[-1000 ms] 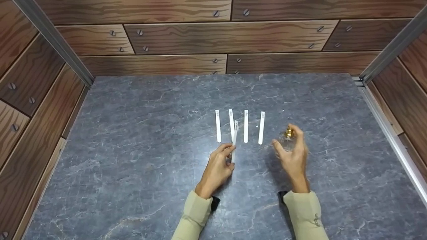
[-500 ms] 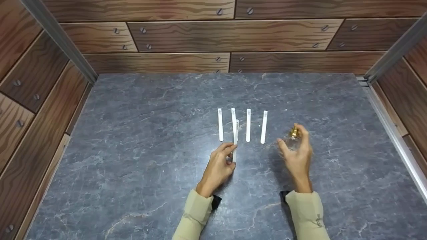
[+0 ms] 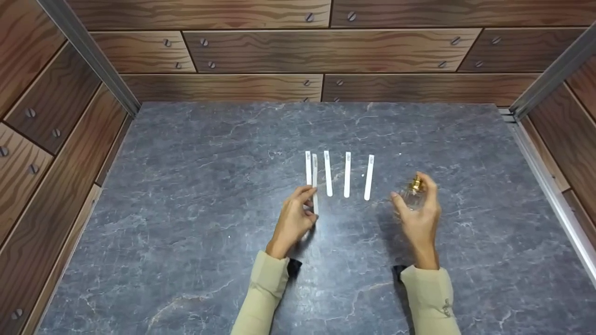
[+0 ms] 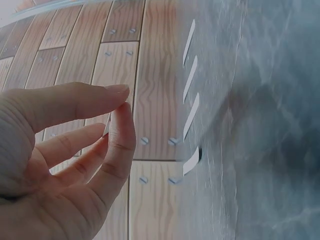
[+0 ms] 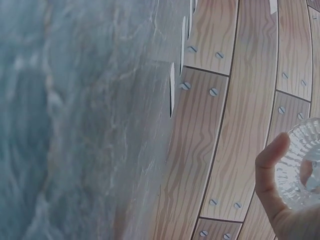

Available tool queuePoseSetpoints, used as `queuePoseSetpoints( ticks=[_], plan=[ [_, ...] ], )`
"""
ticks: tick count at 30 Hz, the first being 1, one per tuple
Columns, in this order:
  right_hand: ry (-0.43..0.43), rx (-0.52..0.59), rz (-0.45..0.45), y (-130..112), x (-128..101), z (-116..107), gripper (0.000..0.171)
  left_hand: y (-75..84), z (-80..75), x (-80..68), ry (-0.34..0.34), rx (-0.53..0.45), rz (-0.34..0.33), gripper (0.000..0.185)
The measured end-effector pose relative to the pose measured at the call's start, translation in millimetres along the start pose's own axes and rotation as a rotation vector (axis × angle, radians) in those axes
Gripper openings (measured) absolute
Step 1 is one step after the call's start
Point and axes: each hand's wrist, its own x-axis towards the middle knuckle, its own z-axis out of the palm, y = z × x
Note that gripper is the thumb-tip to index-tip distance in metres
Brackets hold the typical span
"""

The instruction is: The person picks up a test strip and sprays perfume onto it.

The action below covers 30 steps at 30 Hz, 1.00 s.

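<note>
Grey marbled desk (image 3: pixel 186 209), wood-plank walls around. Left hand (image 3: pixel 294 218) pinches near end of white paper scent strip (image 3: pixel 315 181) between thumb and forefinger, raised over leftmost of four strips (image 3: pixel 347 174) lying in row mid-desk. Strip likely feather-light, bendy, easily creased; best held at bottom end. Right hand (image 3: pixel 419 216) wrapped round small clear glass perfume bottle (image 3: pixel 412 195), gold sprayer up, right of row. Glass probably smooth, breakable; grip body.

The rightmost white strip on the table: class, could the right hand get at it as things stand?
Probably not at once: the right hand grips the glass bottle. The rightmost strip lies bare just beside it, nothing between.
</note>
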Motion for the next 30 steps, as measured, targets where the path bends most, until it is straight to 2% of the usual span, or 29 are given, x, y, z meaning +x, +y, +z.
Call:
queuePoseSetpoints(
  ticks=[5, 13, 20, 24, 30],
  plan=[
    [-0.005, 0.005, -0.003, 0.3, 1.1, -1.0, 0.064, -3.4, -6.3, 6.7, -0.013, -0.040, -0.081, 0.055],
    [-0.005, 0.013, -0.003, -0.4, 0.9, -1.5, 0.063, -14.0, -12.3, 13.5, 0.016, -0.045, -0.139, 0.056],
    [-0.014, 0.042, -0.049, -29.6, 2.4, -2.6, 0.057, -21.2, -14.8, 20.1, 0.016, -0.093, -0.221, 0.049],
    [-0.020, 0.065, -0.060, -32.9, 2.5, -3.2, 0.057, -24.9, -15.5, 23.2, 0.023, -0.126, -0.259, 0.047],
    [-0.036, 0.055, -0.060, -32.3, 1.5, -3.6, 0.056, -31.2, -17.3, 24.7, 0.061, -0.038, -0.276, 0.042]
  ],
)
